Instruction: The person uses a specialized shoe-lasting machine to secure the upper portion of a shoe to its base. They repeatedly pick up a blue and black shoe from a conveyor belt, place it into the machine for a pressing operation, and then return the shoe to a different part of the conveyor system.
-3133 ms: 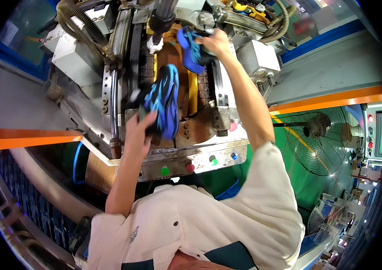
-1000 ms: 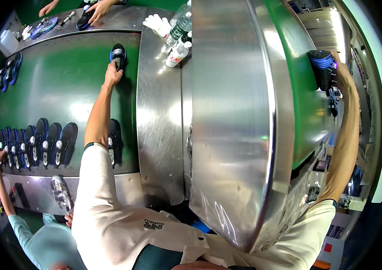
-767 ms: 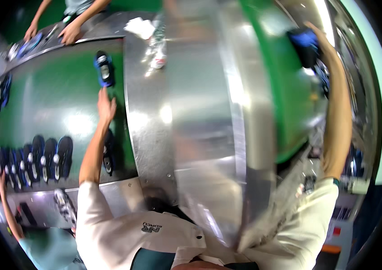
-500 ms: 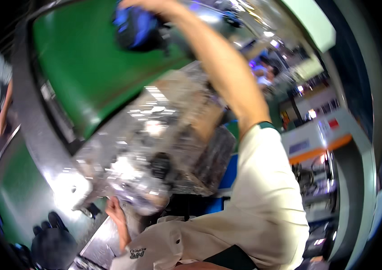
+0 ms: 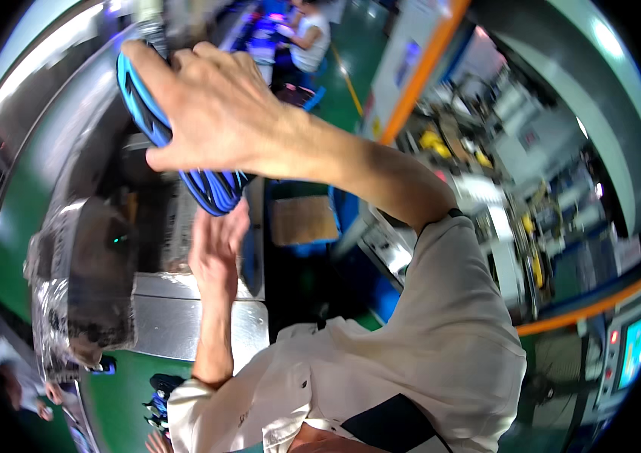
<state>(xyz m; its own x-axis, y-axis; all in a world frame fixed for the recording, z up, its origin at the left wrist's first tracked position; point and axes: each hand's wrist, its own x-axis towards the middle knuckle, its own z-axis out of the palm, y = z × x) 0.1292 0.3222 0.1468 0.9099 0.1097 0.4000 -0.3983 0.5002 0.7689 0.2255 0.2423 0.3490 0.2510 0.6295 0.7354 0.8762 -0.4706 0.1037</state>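
Note:
A blue-and-black striped thing, apparently a shoe (image 5: 216, 193), is in my right hand (image 5: 211, 113). The thumb and fingers wrap over it from above, and the hand hides its middle. A light-blue end shows beyond the knuckles; the more violet end points down toward me. Just below that end, my left hand (image 5: 218, 238) is raised with its fingers stretched upward. It is somewhat blurred, and whether the fingertips touch the shoe I cannot tell. Under the left forearm lies a bare metal ledge (image 5: 177, 325).
A plastic-wrapped machine housing (image 5: 98, 272) stands left of my left hand. Right of it, a blue bin holds a cardboard box (image 5: 305, 220). Machinery with orange edges (image 5: 592, 306) and a lit screen (image 5: 634, 347) stands at right. Other people (image 5: 309, 41) are at the top and lower left.
The view has turned. My right hand, with the blue-and-black shoe, has left the green surface and come nearer. My left hand has risen from beside the plastic wrap to below the shoe.

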